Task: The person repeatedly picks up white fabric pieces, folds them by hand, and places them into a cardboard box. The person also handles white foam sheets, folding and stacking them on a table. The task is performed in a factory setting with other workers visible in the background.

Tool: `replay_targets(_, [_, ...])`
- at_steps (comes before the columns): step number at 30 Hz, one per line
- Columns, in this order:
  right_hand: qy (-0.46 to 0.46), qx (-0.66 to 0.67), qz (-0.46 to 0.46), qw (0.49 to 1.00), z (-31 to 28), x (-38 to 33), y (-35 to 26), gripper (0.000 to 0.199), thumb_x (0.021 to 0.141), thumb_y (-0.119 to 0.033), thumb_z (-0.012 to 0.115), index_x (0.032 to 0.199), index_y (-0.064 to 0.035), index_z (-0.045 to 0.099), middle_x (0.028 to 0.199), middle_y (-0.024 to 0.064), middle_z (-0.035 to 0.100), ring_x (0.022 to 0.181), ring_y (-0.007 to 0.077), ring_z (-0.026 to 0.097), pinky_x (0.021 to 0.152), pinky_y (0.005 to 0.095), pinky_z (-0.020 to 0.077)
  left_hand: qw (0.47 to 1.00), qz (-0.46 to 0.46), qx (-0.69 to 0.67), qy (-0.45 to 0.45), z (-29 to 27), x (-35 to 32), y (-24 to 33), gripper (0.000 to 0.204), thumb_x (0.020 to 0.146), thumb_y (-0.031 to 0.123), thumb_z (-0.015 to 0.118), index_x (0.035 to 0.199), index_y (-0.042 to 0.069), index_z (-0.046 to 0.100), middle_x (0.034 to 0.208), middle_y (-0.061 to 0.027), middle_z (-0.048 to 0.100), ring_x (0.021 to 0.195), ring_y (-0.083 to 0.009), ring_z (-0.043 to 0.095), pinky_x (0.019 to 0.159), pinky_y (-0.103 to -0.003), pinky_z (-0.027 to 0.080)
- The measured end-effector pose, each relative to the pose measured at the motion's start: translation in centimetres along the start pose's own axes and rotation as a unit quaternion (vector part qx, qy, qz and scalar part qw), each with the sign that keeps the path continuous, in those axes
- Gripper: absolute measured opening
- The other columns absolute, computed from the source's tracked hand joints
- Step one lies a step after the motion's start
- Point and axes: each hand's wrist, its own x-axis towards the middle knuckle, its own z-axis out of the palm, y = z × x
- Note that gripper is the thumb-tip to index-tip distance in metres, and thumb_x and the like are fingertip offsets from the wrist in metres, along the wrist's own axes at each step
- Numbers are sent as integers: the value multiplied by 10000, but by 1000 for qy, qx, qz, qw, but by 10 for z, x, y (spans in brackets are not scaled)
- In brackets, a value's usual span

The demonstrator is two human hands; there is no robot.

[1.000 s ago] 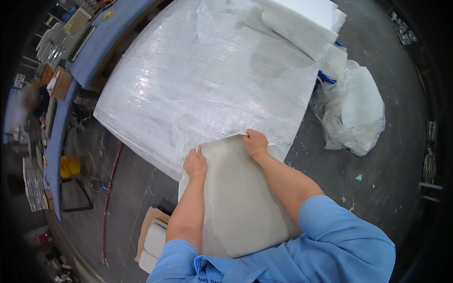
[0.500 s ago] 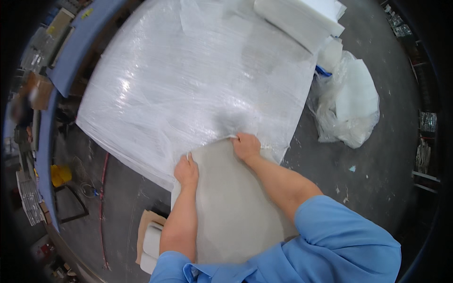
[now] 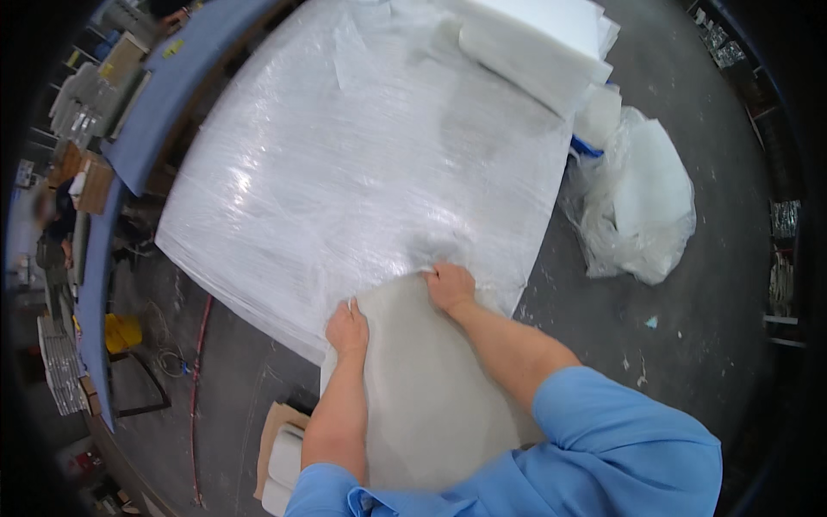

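A pale grey-beige flexible sheet hangs from my two hands in front of my body. My left hand is closed on its far left corner. At the far right corner my right hand pinches the same edge. Just beyond the hands lies a broad surface wrapped in shiny clear plastic film. The sheet's far edge reaches over the near side of that surface. Its near end is hidden by my blue shirt.
White foam-like sheets lie on the wrapped surface's far right corner. A clear plastic bag with white material rests on the floor to the right. Left are a blue-edged bench, a red hose and a yellow container.
The view has shifted slightly, so the wrapped surface and surroundings sit a little lower and my hands too. Both hands keep the same grip on the sheet.
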Motion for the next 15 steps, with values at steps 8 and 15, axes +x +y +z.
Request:
replay_targets(8, [-16,39,7,999,-17,4,-10,357,928,-429,634,871,-89,726,938,188,730,926,415,681,805,527,519,985,165,-4,-57,-43,-4,-42,394,1036,423,532,943,61,657,846,-226,703,851,-449,673,758,-551,508])
replay_targets(15, [-47,3,30,998,-11,5,-18,347,928,-419,641,873,-89,733,926,172,736,928,408,681,808,517,520,990,128,57,-22,-31,8,-52,417,1052,422,509,867,65,621,743,-221,681,723,-444,666,683,-544,509])
